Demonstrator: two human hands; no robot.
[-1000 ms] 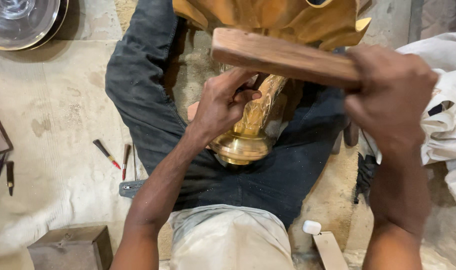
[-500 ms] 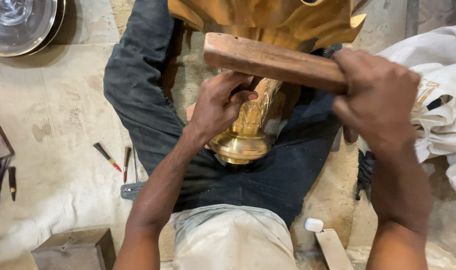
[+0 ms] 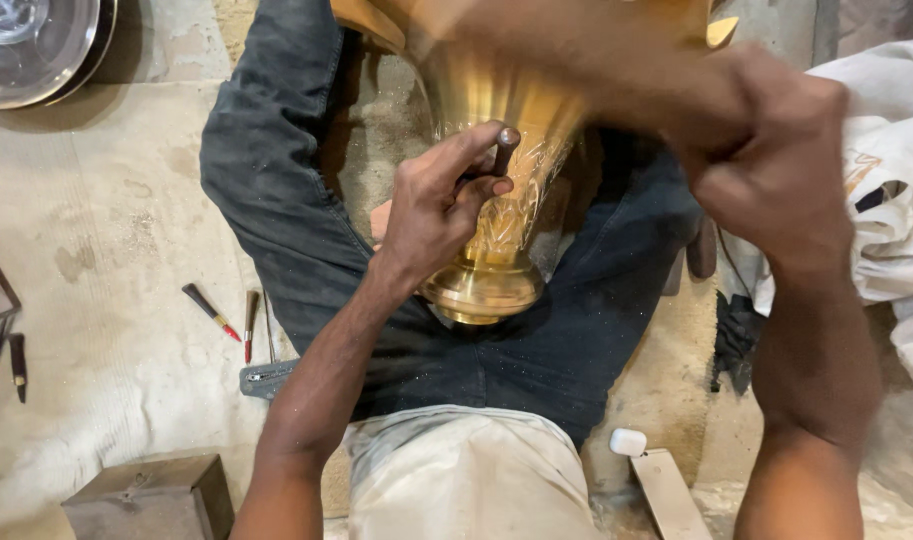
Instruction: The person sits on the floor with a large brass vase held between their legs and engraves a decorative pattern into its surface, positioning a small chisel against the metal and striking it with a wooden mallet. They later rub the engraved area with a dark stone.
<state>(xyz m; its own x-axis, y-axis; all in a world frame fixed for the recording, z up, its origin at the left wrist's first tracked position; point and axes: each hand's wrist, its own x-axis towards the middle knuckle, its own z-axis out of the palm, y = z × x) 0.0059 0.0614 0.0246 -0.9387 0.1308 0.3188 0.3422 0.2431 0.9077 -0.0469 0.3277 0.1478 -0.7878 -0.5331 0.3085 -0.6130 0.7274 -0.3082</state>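
Brass vase [image 3: 496, 200] lies between the legs on the floor [image 3: 96, 250], long axis running away from the body, base toward the waist. Left hand [image 3: 431, 205] pinches a punch [image 3: 503, 148] against the vase. Right hand [image 3: 766, 160] is closed around a blurred wooden mallet [image 3: 576, 50].

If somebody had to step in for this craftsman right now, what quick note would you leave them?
Left hand: grip on a thin punch, tip set against the brass vase.
Right hand: closed on a wooden mallet, blurred in mid swing above the punch.
The vase lies between the legs, foot toward the body.
Done: a leaf pattern shows on the neck.
Left: cannot tell how much.
Spare tools lie on the floor at left.
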